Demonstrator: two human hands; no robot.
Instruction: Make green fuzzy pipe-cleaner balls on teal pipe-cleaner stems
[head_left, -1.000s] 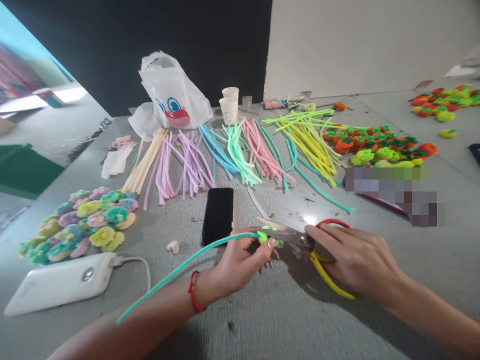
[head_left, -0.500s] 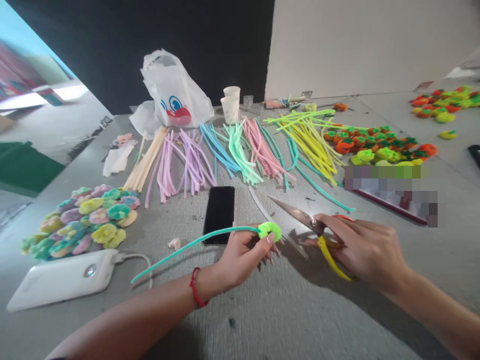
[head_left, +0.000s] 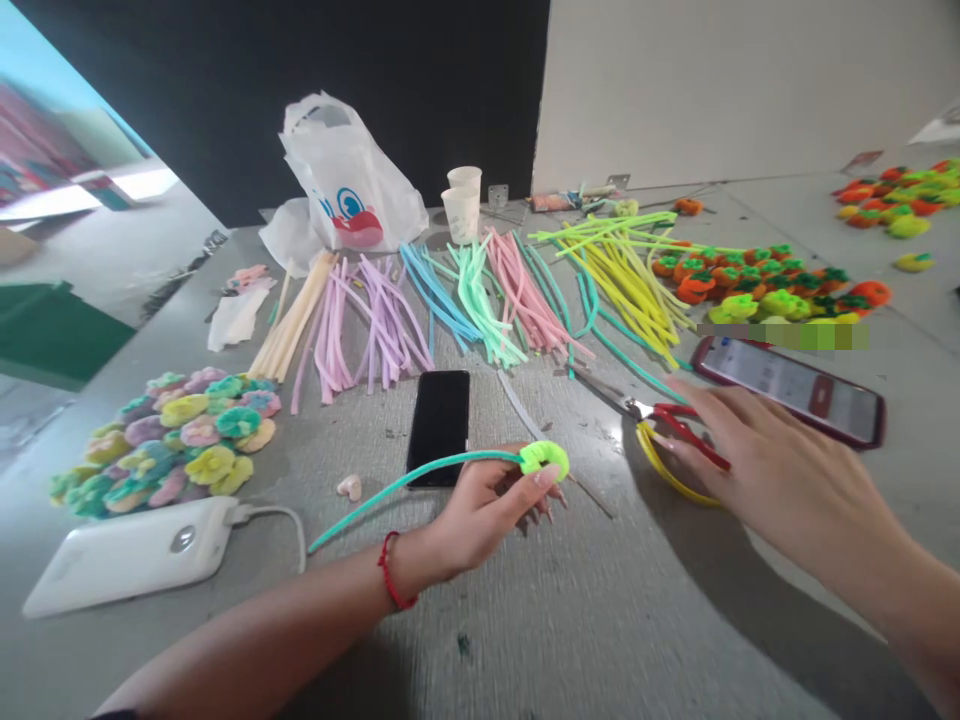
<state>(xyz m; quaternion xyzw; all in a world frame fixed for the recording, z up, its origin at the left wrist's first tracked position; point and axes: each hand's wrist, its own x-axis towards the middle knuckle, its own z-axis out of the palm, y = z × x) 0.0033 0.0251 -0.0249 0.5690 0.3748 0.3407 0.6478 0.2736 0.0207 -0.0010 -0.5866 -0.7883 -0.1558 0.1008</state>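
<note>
My left hand (head_left: 487,510) pinches a lime-green pipe-cleaner coil (head_left: 541,458) between thumb and fingers. From the coil a teal pipe cleaner (head_left: 405,478) runs out leftward over the black phone and the table. A pair of scissors (head_left: 637,408) with red and yellow handles lies on the table, its blades pointing up and left. Over the handles hovers my right hand (head_left: 787,480), fingers stretched and apart, the thumb close to the grips. A thin grey strip (head_left: 517,402) lies just beyond the left hand.
Bundles of coloured pipe cleaners (head_left: 390,330) fan across the table. Finished fuzzy flowers (head_left: 172,440) lie left, near a white power bank (head_left: 135,555). Orange fuzzy pieces (head_left: 750,275) and a lit phone (head_left: 795,390) are right. Behind stand a plastic bag (head_left: 352,180) and paper cups (head_left: 461,210).
My right hand has let go of the scissors, which now rest on the table slightly farther right, and its fingers have opened. My left hand still holds the lime-green coil, barely shifted.
</note>
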